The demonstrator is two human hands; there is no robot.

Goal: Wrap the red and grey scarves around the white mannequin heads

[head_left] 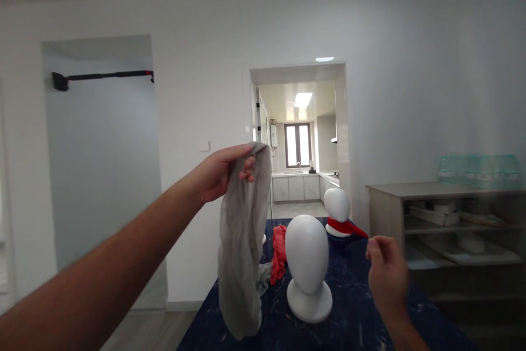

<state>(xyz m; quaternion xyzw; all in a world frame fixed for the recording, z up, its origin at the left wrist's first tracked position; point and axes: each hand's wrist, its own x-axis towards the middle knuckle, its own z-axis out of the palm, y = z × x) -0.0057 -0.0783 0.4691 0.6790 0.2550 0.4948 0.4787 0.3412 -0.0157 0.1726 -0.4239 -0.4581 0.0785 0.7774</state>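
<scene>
Nearest the camera, the left hand (219, 173) is raised at the end of an outstretched forearm, its fingers closed around the top edge of a grey cloth (242, 247). The cloth is held up by that grip alone and hangs in loose folds, its lower end reaching down in front of the near edge of a dark blue table (353, 307). The right hand (386, 274) is held low at the right over the table — fingers curled loosely inward, with nothing seen between them.

Just beyond the hands, a white foam head (308, 266) stands upright on its round base on the table, between the hanging cloth and the right hand. Behind the cloth, a red cloth (278, 252) lies bunched on the tabletop. Farther back, a second foam head (337, 206) is seen with a red scarf (345, 226) wrapped about its neck.

At the right, wooden shelves (447, 219) stand against the wall — a doorway (302, 143) opens behind.
</scene>
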